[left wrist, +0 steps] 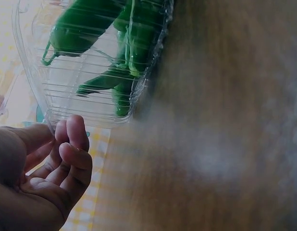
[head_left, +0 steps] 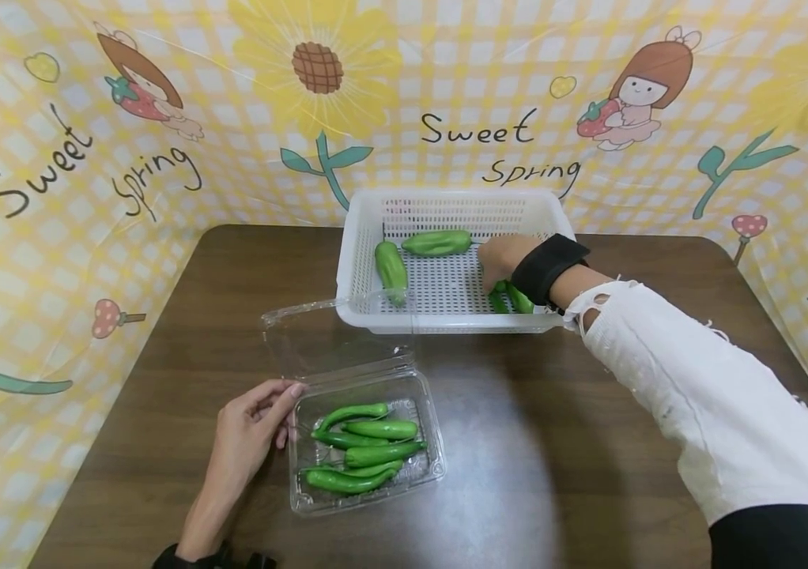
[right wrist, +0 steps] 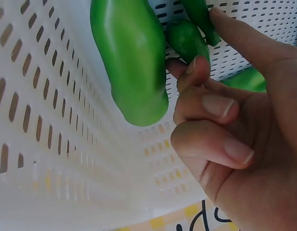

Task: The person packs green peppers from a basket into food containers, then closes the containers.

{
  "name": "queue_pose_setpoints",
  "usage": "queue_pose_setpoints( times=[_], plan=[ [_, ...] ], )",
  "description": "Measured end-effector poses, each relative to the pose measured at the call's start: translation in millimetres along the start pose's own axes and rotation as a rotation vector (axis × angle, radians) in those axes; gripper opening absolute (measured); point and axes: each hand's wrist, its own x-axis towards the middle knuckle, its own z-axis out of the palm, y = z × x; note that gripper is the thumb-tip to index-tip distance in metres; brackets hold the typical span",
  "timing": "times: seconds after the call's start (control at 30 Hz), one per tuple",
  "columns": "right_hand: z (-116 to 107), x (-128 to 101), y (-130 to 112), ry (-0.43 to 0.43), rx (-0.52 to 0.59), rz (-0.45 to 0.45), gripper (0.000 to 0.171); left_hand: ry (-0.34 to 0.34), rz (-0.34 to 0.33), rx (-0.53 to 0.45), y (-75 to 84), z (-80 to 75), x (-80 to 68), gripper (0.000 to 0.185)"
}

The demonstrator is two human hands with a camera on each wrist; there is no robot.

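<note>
My left hand [head_left: 251,431] pinches the left rim of a clear plastic clamshell box [head_left: 432,442] between thumb and fingers. Its lid [head_left: 340,348] is raised towards the back, and several slim green chili peppers [head_left: 383,454] lie inside. In the left wrist view the curled fingers [left wrist: 76,132] meet the box's edge. My right hand [head_left: 507,257] reaches into a white perforated basket [head_left: 447,322]. Its thumb and forefinger close around a small green chili pepper [right wrist: 187,41], with another small pepper [right wrist: 199,19] against the thumb. A larger green pepper [right wrist: 134,62] lies beside the fingers.
Two larger green peppers, one along the back [head_left: 436,243] and one on the left [head_left: 391,269], lie in the basket. The lid's back edge overlaps the basket's front left corner in view. Patterned cloth [head_left: 198,63] surrounds the brown table [head_left: 233,292].
</note>
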Motion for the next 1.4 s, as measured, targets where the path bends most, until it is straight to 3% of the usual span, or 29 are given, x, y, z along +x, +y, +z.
queue_pose_setpoints(
  times=[0.53,1.1,1.4],
  plan=[
    [1.5,-0.3,-3.3,-0.045,0.043,0.048,0.034,0.009,-0.002,0.001,0.6,-0.5,-0.6,0.02],
    [-2.0,6.6,-2.2,-0.073,0.077,0.033,0.021,0.004,-0.006,0.004,-0.8,-1.5,0.1,0.02],
    [-5.9,2.8,0.6,-0.054,0.108,0.022,0.025,0.0,-0.015,0.012,-0.5,-2.9,-0.7,0.02]
  ],
)
